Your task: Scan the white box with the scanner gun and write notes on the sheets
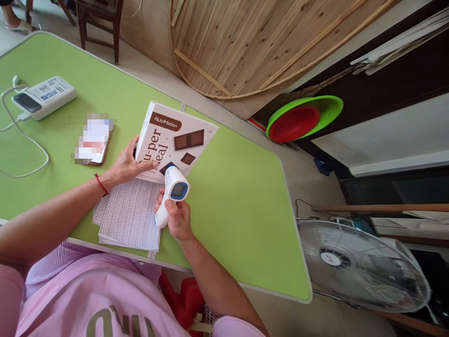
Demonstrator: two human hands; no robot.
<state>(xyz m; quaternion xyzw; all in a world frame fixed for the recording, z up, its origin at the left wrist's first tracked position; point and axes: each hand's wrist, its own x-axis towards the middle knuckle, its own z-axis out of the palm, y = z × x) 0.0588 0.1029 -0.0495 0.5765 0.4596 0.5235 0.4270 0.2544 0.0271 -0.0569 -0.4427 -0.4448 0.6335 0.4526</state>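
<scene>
My left hand (131, 161) grips the lower left side of a white and brown NutriMotion box (164, 142), its thumb across the printed front. The box is tilted, with chocolate pieces pictured on it. In my right hand (179, 220) is a white infrared thermometer (171, 189) with a blue-rimmed grey screen turned toward me. The thermometer's front end overlaps the box's lower edge; I cannot tell whether they touch. Beneath both hands lies a stack of printed paper sheets (129, 215) at the near edge of the green table (238, 210).
A phone (94, 140) and a white power bank (45, 98) with a cable lie on the left of the table. Beyond its right edge stands a large fan (361, 267). Green and red basins (303, 119), a round wooden board (245, 42) and a chair (100, 23) are past the far edge.
</scene>
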